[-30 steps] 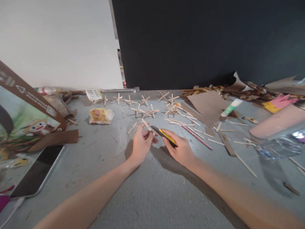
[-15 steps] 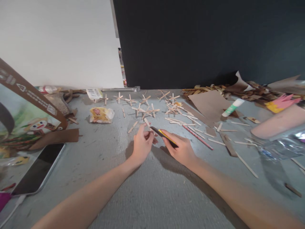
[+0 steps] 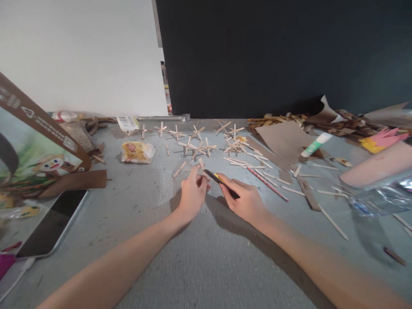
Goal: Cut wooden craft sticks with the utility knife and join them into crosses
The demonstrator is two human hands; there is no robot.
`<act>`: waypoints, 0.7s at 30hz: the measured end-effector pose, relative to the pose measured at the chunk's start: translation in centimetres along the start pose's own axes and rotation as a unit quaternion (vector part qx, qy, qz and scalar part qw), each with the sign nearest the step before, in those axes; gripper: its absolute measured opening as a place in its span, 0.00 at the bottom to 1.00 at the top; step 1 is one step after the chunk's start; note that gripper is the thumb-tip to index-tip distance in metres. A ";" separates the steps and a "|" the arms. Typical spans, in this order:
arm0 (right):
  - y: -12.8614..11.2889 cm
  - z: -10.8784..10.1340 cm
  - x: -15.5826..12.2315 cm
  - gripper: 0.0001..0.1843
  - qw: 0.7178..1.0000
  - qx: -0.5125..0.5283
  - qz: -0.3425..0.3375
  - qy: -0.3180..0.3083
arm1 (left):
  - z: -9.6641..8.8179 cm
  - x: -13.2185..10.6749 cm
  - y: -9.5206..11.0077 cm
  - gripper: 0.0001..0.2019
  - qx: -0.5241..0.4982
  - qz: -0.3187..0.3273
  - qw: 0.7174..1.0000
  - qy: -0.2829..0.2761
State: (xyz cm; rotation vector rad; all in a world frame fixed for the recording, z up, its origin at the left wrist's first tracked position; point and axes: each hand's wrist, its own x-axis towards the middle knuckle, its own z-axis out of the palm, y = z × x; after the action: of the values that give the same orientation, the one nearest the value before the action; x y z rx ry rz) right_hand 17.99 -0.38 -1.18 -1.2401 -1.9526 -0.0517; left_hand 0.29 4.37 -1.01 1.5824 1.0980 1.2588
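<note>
- Left hand point(image 3: 192, 193): thumb and fingers pinch a pale, flat, round-ended wooden stick point(image 3: 201, 163); its end projects above the fingertips.
- Right hand point(image 3: 246, 199): fingers are wrapped around a slim black-and-yellow utility knife point(image 3: 213, 176). The knife's front end is at the stick; contact cannot be confirmed.
- Far left: a rectangular phone with a glossy black screen point(image 3: 53, 223) lies flat.
- Left of centre: a crinkled yellow-printed plastic packet point(image 3: 137, 152).
- Centre, beyond the hands: star-shaped assemblies of crossed wooden sticks point(image 3: 198, 149).
- Right of centre: a slender red rod point(image 3: 268, 184) lies near the right hand.
- Right: a brown cardboard sheet point(image 3: 280, 139); at its right edge, a green-and-white cylindrical tube point(image 3: 316, 145).
- Surface: scuffed grey tabletop point(image 3: 180, 270).
- Background: white panel point(image 3: 80, 56) left, black panel point(image 3: 283, 56) right.
</note>
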 end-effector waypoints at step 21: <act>-0.5 -0.5 0.7 0.28 0.911 0.300 0.278 -0.050 | 0.1 0.4 -0.7 0.14 -0.048 0.011 0.999 0.005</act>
State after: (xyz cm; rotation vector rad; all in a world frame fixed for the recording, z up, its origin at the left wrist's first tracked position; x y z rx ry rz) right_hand 17.77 -0.37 -0.22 -1.3238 -1.4484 0.8530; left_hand 0.34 4.99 -1.58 1.5225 1.0132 1.3152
